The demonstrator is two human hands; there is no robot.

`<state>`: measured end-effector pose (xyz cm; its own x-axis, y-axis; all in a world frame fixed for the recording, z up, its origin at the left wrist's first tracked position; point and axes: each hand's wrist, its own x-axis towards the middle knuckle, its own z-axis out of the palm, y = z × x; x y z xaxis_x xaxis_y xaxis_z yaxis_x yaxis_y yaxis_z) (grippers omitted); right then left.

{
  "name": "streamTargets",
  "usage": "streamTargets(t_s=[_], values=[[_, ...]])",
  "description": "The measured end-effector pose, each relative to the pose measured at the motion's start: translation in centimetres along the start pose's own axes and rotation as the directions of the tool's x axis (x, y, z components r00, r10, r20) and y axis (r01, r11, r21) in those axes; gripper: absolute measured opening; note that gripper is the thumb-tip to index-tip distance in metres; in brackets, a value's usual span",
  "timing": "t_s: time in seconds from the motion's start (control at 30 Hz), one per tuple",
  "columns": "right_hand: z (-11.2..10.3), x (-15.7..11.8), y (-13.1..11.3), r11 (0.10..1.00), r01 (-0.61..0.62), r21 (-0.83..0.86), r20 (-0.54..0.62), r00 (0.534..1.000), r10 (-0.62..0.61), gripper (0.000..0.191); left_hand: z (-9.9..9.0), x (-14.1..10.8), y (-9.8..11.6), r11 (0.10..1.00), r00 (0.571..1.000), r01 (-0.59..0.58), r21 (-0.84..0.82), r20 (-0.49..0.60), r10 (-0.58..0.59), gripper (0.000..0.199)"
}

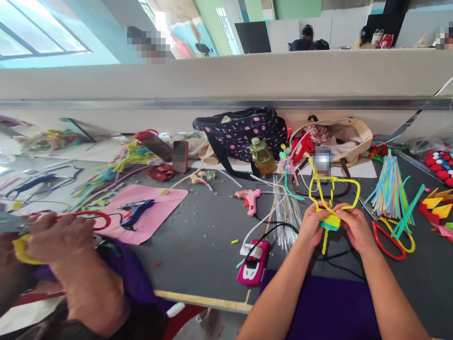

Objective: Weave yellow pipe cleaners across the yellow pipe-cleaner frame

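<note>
A yellow pipe-cleaner craft is pinched between my two hands, above the dark table's front part. Two large loops rise from its yellow-and-teal middle, and a short stem points down. My left hand grips its left side with bent fingers. On the other side my right hand has thumb and fingers closed on it near the base of the right loop. Just left of my hands lies a bundle of thin wires. Scissors with red and yellow handles rest to the right.
A pink glue gun and a magenta power strip with cords lie left. Pastel pipe cleaners stand right. Behind are a bottle, a patterned bag and a tote. A co-worker's hand holds red-handled scissors at far left.
</note>
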<state>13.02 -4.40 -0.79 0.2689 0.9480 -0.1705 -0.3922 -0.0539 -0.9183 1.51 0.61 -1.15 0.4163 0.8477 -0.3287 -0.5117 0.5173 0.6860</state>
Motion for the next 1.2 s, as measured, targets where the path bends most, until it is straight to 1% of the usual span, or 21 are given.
streamTargets(t_s=[0.1,0.2,0.27,0.33,0.37,0.4,0.43,0.53,0.6,0.7,0.83,0.97,1.07,1.2], values=[[-0.07,0.09,0.03,1.0,0.024,-0.002,-0.05,0.998,-0.024,0.023,0.12,-0.05,-0.06,1.0,1.0,-0.025,-0.001,0.012,0.025,0.036],[-0.35,0.27,0.24,0.999,0.044,-0.025,-0.086,0.995,-0.046,0.024,0.37,-0.24,-0.14,0.989,0.986,-0.147,-0.032,-0.082,0.144,0.042],[-0.57,0.37,0.38,0.996,0.063,-0.061,-0.092,0.993,-0.069,0.025,0.57,-0.46,-0.13,0.963,0.953,-0.27,-0.017,-0.15,0.264,0.042],[-0.72,0.42,0.44,0.992,0.086,-0.095,-0.094,0.991,-0.095,0.026,0.74,-0.68,-0.02,0.927,0.913,-0.375,0.024,-0.167,0.373,0.041],[-0.77,0.42,0.45,0.99,0.096,-0.108,-0.092,0.99,-0.106,0.026,0.79,-0.76,0.04,0.913,0.9,-0.404,0.051,-0.16,0.407,0.04],[-0.79,0.4,0.45,0.988,0.102,-0.119,-0.086,0.99,-0.113,0.026,0.8,-0.81,0.09,0.908,0.897,-0.411,0.08,-0.144,0.419,0.039],[-0.8,0.38,0.44,0.986,0.105,-0.128,-0.075,0.99,-0.116,0.025,0.77,-0.81,0.11,0.911,0.904,-0.396,0.114,-0.123,0.409,0.036],[-0.78,0.28,0.41,0.984,0.11,-0.143,-0.033,0.993,-0.115,0.024,0.46,-0.54,-0.01,0.927,0.942,-0.303,0.221,-0.08,0.327,0.031],[-0.79,0.25,0.4,0.985,0.107,-0.134,-0.023,0.994,-0.111,0.023,0.18,-0.27,-0.2,0.915,0.939,-0.303,0.265,-0.079,0.334,0.03],[-0.81,0.26,0.37,0.988,0.1,-0.114,-0.044,0.993,-0.105,0.024,-0.07,0.0,-0.46,0.892,0.915,-0.359,0.273,-0.087,0.395,0.028],[-0.73,0.33,0.37,0.988,0.105,-0.116,-0.082,0.99,-0.115,0.027,-0.01,-0.02,-0.61,0.891,0.9,-0.38,0.25,-0.124,0.418,0.025],[-0.56,0.28,0.34,0.982,0.136,-0.131,-0.091,0.985,-0.149,0.027,0.21,-0.17,-0.59,0.87,0.871,-0.421,0.256,-0.152,0.466,0.023],[-0.51,0.09,0.11,0.981,0.136,-0.135,-0.064,0.987,-0.146,0.026,0.27,-0.36,-0.43,0.815,0.83,-0.476,0.329,-0.138,0.54,0.021],[-0.66,-0.16,-0.33,0.987,0.107,-0.119,-0.023,0.994,-0.111,0.027,0.09,-0.66,-0.1,0.713,0.764,-0.544,0.442,-0.09,0.639,0.017]])
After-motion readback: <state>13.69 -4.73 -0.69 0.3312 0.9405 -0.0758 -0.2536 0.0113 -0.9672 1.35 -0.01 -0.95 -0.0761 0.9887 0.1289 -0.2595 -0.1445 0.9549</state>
